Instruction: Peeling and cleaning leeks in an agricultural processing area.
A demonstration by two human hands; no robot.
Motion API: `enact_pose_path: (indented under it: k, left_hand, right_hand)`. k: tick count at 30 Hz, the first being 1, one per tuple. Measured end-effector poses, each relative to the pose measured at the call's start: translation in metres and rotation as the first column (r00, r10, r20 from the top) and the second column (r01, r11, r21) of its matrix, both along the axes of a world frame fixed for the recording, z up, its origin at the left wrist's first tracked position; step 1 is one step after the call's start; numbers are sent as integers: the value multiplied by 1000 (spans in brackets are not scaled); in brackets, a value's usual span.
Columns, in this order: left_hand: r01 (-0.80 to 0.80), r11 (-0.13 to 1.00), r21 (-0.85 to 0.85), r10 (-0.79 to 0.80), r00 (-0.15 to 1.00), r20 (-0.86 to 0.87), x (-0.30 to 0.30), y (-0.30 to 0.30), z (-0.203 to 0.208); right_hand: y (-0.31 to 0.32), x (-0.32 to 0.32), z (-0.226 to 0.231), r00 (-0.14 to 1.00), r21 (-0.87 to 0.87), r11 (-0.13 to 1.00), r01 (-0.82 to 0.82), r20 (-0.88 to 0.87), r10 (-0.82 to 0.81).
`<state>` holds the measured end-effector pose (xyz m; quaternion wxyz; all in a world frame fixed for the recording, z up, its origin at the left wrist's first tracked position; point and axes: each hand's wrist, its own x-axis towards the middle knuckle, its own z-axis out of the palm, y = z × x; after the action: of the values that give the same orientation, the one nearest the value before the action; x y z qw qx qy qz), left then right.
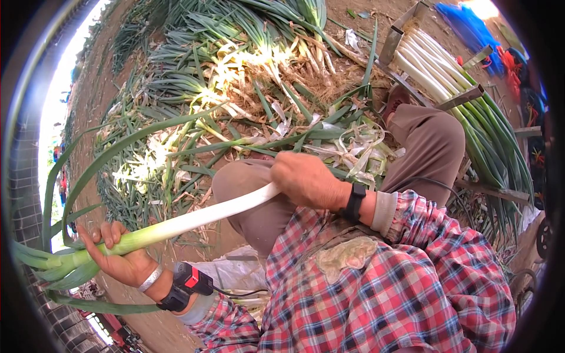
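A long green onion (206, 216) slants across my lap, with its smooth white shank toward the right and its green leaves fanning out at the left. My left hand (126, 259) is closed round it where the white turns to green. Around the lower white end my right hand (309, 179) is closed in a fist, which hides the root end. A dark band with a small box sits on my left wrist, and a black band on my right.
Ahead lies a heap of unpeeled green onions (235, 65) with dry roots. Peeled skins and leaf scraps (359, 150) litter the ground by my knees. At the right, a metal rack (462, 97) holds a bundle of clean white-stemmed onions (432, 65). Blue plastic (468, 32) lies behind it.
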<state>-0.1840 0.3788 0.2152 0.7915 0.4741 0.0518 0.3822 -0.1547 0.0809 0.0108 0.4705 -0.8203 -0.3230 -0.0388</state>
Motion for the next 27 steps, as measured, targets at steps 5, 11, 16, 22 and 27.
enact_pose_path:
  k: [5, 11, 16, 22, 27]
  left_hand:
    - [58, 997, 46, -59, 998, 30, -8, 5, -1]
    - [-6, 999, -44, 2, 995, -100, -6, 10, 0]
    - [-47, 999, -21, 44, 989, -140, -5, 9, -1]
    - [-22, 1000, -3, 22, 999, -50, -5, -1, 3]
    - [41, 998, 52, -42, 999, 27, -8, -3, -1]
  right_hand:
    - [-28, 0, -29, 917, -12, 961, 277, -295, -268]
    - [-15, -12, -1, 999, 42, 998, 38, -23, -37]
    - [-13, -9, -4, 994, 7, 1000, -21, 111, 21]
    - [-4, -6, -8, 992, 0, 1000, -13, 127, 13]
    - [0, 5, -30, 932, 19, 985, 173, -326, -157]
